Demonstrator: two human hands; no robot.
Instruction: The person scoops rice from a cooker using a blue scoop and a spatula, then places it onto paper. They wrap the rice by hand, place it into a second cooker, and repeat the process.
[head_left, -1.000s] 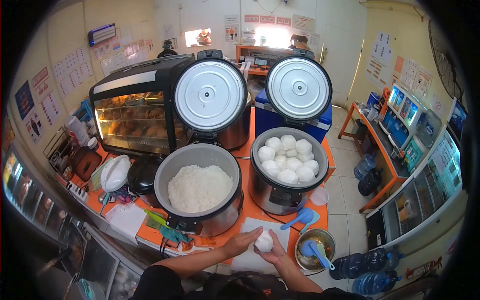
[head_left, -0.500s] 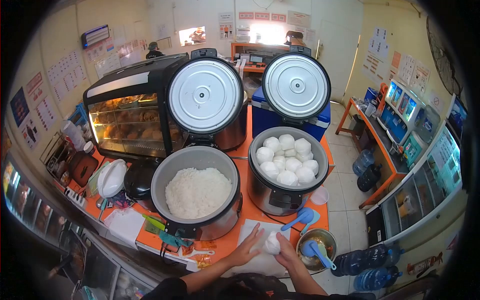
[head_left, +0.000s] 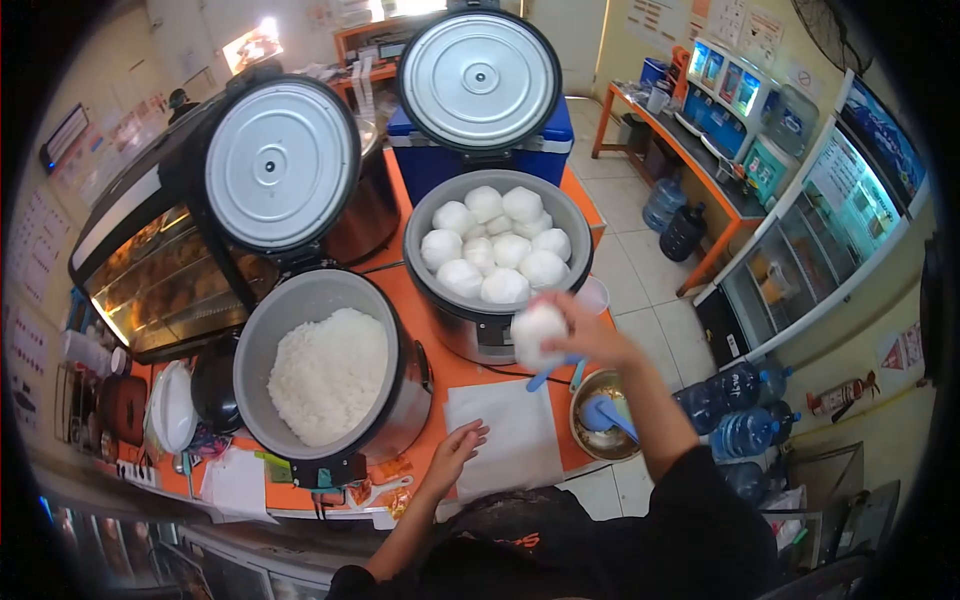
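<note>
My right hand [head_left: 585, 330] is closed round a white paper-wrapped rice ball [head_left: 538, 334], slightly blurred, in front of the right rice cooker [head_left: 424, 262]. Several similar white wrapped balls [head_left: 505, 287] are piled inside that cooker, whose lid [head_left: 480, 78] stands raised. My left hand [head_left: 458, 455] hovers by the left edge of white paper sheets [head_left: 505, 435] on the orange counter, its fingers apart and holding nothing. Left of it is a second rice cooker [head_left: 410, 395], also with its lid up, holding loose white rice [head_left: 330, 375].
A metal bowl [head_left: 578, 425] with blue scoops [head_left: 605, 412] sits at the counter's right edge, near my right forearm. A clear plastic cup [head_left: 594, 294] stands beside the right cooker. A glass food warmer [head_left: 165, 275] is at the left; water bottles [head_left: 735, 385] stand on the floor at right.
My right hand has lifted the wrapped ball from above the paper up toward the right cooker. My left hand has come away from the ball. The view has swung right and down.
</note>
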